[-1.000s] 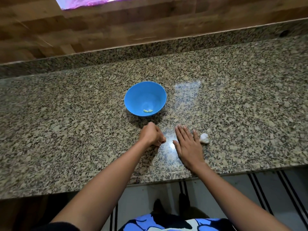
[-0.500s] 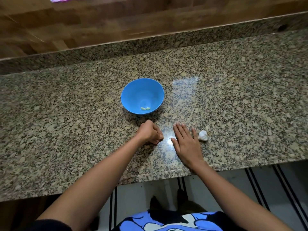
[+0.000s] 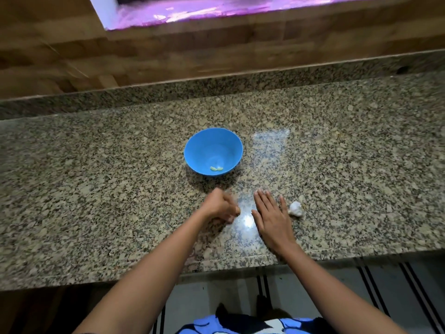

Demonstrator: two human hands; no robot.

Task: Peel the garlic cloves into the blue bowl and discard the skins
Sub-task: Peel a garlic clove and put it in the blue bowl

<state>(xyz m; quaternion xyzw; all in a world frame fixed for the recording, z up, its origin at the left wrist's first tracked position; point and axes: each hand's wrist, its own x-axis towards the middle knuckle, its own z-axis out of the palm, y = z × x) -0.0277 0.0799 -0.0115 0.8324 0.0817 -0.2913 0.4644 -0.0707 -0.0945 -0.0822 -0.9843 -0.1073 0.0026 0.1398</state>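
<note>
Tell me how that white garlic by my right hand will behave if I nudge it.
Probably light: the garlic is small beside the right hand. Its lumpy, rounded shape may wobble or roll. Its white outside looks papery, so it may flake.

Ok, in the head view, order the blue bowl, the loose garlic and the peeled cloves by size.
1. blue bowl
2. garlic, nearer the camera yet clearly smaller
3. peeled cloves, in the bowl
</note>
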